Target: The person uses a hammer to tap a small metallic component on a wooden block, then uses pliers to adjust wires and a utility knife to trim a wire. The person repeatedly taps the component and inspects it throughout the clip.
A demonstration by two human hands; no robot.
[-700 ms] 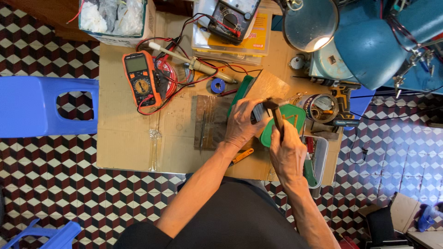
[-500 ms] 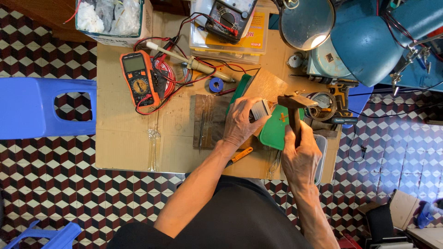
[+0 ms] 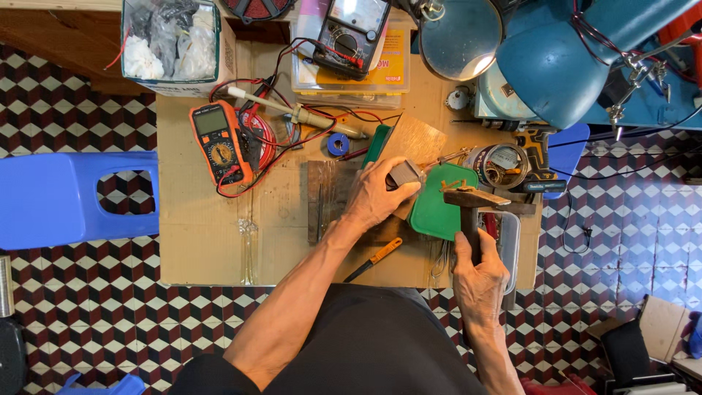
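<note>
Left hand (image 3: 376, 196) curled round a small grey block (image 3: 404, 174), pressing it down on the wooden board (image 3: 413, 146) near the middle of the surface (image 3: 197, 234), likely to keep it from sliding. Right hand (image 3: 479, 274) closed round a hammer (image 3: 474, 201), head raised over the green lid (image 3: 436, 205), just right of the block. Block half hidden by fingers; hard to tell what it is.
</note>
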